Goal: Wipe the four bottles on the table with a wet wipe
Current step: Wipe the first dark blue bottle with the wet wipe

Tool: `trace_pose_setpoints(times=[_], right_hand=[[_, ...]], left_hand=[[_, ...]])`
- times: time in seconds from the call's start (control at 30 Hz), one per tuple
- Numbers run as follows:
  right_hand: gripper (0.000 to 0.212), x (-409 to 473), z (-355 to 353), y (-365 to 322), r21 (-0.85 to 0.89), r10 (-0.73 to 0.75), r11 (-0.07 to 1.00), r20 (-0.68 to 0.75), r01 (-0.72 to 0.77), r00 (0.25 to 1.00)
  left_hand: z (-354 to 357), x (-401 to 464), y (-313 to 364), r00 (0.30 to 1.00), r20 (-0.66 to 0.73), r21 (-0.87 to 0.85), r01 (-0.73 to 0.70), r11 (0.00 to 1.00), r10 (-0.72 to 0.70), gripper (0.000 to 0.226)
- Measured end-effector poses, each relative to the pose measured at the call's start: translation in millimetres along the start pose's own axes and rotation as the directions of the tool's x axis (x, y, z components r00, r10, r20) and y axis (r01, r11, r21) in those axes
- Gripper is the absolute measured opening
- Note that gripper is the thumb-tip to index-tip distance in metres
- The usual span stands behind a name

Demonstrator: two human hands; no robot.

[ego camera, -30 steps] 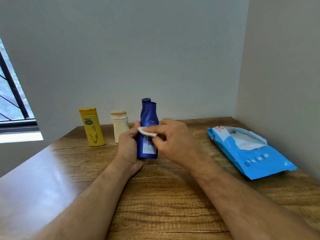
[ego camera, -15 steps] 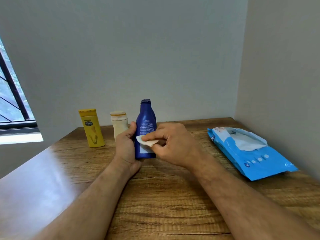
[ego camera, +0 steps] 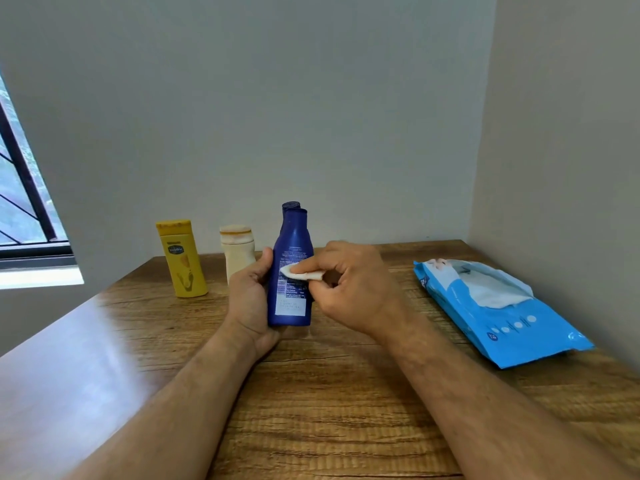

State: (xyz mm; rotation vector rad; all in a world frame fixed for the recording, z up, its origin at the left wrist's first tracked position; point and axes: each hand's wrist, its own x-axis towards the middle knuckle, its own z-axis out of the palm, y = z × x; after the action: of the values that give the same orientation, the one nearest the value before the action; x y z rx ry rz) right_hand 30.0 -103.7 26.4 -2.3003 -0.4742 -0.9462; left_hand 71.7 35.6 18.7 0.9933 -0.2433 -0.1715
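Since half a second ago I see a second blue cap emerge behind the blue bottle my left hand grips; right hand pinches the wet wipe against its label. The wipes pack lies open, a sheet showing.

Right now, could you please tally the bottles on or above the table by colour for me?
Dark blue: 2, the held bottle and the rear bottle whose cap shows behind it
Yellow: 1, the yellow bottle
Cream: 1, the cream bottle
Total: 4
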Motion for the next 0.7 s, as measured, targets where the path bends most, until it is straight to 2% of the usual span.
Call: trace_pose_setpoints(times=[0.07,0.2,0.27,0.33,0.47,0.53,0.6,0.7], right_hand=[[0.028,0,0,-1,-0.005,0.008,1.0,-0.023,-0.008,1.0],[0.03,2,-1,1,0.036,0.079,0.997,-0.182,-0.074,0.98],[0.031,2,-2,2,0.015,0.087,0.996,-0.209,-0.086,0.974],[0.032,2,-3,2,0.028,0.087,0.996,-0.172,-0.084,0.981],[0.03,0,1,0,0.043,0.024,0.999,0.101,-0.028,0.995],[0.03,-1,6,-2,0.062,0.002,0.998,0.18,-0.014,0.984],[0.029,-1,8,-2,0.053,0.005,0.999,0.17,-0.014,0.985],[0.029,1,4,-2,0.025,0.066,0.997,0.058,-0.067,0.996]], left_hand=[[0,0,0,1.0,0.013,0.011,-0.006,1.0,0.006,0.037],[4,-1,-2,0.997,0.079,0.045,0.007,0.999,-0.01,0.037],[5,-1,-3,0.996,0.085,0.064,0.013,0.998,-0.018,0.038],[4,-1,-3,0.998,0.068,0.062,0.008,0.998,-0.012,0.037],[1,1,0,1.0,0.001,0.011,0.013,1.0,-0.013,0.039],[0,3,1,0.999,-0.033,0.006,0.019,1.0,-0.019,0.041],[1,4,0,0.999,-0.035,0.009,0.029,1.0,-0.029,0.042],[2,2,-2,0.998,0.027,0.028,0.061,0.998,-0.061,0.038]])
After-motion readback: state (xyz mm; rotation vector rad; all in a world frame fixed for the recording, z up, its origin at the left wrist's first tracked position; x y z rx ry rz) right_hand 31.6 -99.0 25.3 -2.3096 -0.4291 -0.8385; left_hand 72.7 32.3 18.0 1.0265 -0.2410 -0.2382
